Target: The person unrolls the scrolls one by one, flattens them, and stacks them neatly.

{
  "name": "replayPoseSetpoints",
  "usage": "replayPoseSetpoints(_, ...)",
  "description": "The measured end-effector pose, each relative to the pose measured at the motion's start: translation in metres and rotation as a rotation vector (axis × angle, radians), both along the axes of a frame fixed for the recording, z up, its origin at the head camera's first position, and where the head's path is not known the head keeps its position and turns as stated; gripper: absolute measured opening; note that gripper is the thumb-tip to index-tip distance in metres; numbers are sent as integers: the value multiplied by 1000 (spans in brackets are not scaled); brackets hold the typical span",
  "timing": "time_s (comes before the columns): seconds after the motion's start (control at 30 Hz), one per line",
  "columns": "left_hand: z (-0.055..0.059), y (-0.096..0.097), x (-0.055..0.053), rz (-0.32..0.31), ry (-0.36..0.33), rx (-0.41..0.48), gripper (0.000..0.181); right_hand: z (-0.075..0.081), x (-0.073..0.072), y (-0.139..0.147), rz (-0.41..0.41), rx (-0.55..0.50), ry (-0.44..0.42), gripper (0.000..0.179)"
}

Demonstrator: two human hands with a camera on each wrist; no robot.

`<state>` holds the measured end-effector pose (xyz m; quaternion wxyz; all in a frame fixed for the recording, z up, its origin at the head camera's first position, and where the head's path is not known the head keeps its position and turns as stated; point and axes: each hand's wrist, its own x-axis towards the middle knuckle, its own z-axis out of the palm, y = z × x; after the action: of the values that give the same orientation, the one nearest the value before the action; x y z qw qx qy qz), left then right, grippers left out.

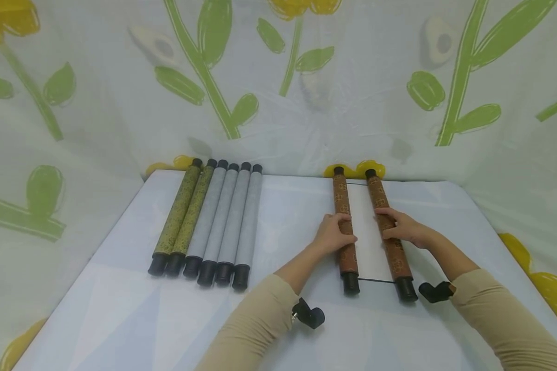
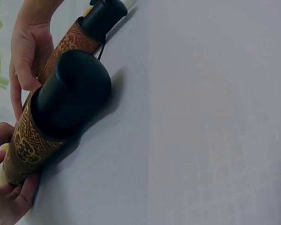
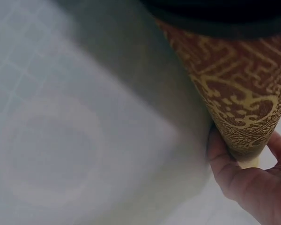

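Observation:
A brown scroll with gold patterning lies partly unrolled on the table. Its left roll (image 1: 348, 257) and right roll (image 1: 398, 264) both end in black knobs, and a strip of white paper (image 1: 369, 242) spans between them. My left hand (image 1: 331, 234) grips the left roll near its middle, thumb on the inner side. The right roll is held by my right hand (image 1: 407, 230), with the fingers across its top. In the right wrist view, the thumb and fingers of my right hand (image 3: 262, 187) curl round the patterned roll (image 3: 239, 103).
To the left lie two olive-green patterned scrolls (image 1: 176, 221) and several grey scrolls (image 1: 229, 219), side by side with black end knobs. The pale table (image 1: 120, 309) meets a white curtain (image 1: 278, 123) with green leaves and yellow flowers at the back.

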<state>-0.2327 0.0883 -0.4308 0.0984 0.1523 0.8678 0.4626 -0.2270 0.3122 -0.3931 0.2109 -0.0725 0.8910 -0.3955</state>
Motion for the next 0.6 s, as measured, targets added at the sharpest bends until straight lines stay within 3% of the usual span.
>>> replayPoseSetpoints(0.17, 3, 4, 2, 26, 26, -87, 47, 1, 1, 1, -12, 50, 12, 76)
replayPoseSetpoints(0.37, 7, 6, 5, 77, -13, -136, 47, -1, 1, 5, -51, 77, 16, 76)
replayPoseSetpoints(0.6, 7, 4, 6, 66, -5, -200, 49, -3, 3, 10, -64, 135, 50, 83)
